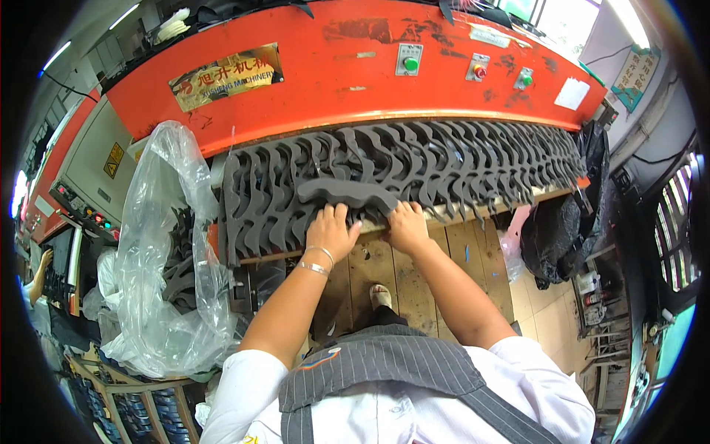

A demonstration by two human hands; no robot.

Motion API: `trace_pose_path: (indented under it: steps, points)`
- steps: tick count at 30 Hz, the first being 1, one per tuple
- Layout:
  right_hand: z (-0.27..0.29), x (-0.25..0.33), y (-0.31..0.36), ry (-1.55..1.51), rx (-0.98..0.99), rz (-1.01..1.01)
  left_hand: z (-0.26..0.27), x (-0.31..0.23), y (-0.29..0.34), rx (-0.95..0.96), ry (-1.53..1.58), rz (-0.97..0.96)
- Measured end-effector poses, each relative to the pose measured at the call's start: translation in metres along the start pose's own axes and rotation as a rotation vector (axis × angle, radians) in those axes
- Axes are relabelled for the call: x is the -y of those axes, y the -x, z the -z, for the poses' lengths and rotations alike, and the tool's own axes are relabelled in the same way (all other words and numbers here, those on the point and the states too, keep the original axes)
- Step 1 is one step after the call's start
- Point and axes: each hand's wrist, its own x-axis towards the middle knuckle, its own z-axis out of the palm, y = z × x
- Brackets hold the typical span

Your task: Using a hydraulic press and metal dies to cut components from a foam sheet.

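Observation:
A thick, wavy dark grey foam strip [349, 194] lies lengthwise on top of a dense bed of similar cut foam strips [473, 152]. My right hand [408, 226] is closed at the strip's right end, fingers curled and gripping it. Against the strip's lower edge, left of its middle, rest the fingertips of my left hand [333, 231]. That hand's thumb stands apart from the fingers, pointing right, and I see nothing enclosed in it. Two bracelets circle the left wrist.
Behind the foam rises a red machine beam [318, 66] with a green button [410, 64] and a red button [479, 72]. A clear plastic bag [159, 296] with dark foam stands left; a black bag [558, 240] hangs right. Wooden boards [370, 274] lie underfoot.

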Motion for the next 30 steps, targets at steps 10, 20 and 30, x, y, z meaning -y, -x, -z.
trace_pose_path:
  steps: [10,20,30]
  points:
    - [-0.004,0.004,-0.023,-0.094,0.032,-0.077,-0.005,0.028,-0.007,-0.052,0.108,-0.042]
    - [0.129,-0.046,-0.161,-0.289,1.070,0.151,0.080,0.081,-0.103,0.753,0.444,-0.141]
    - [-0.037,-0.072,-0.465,-0.446,0.442,0.204,-0.026,0.163,-0.335,0.010,0.288,0.014]
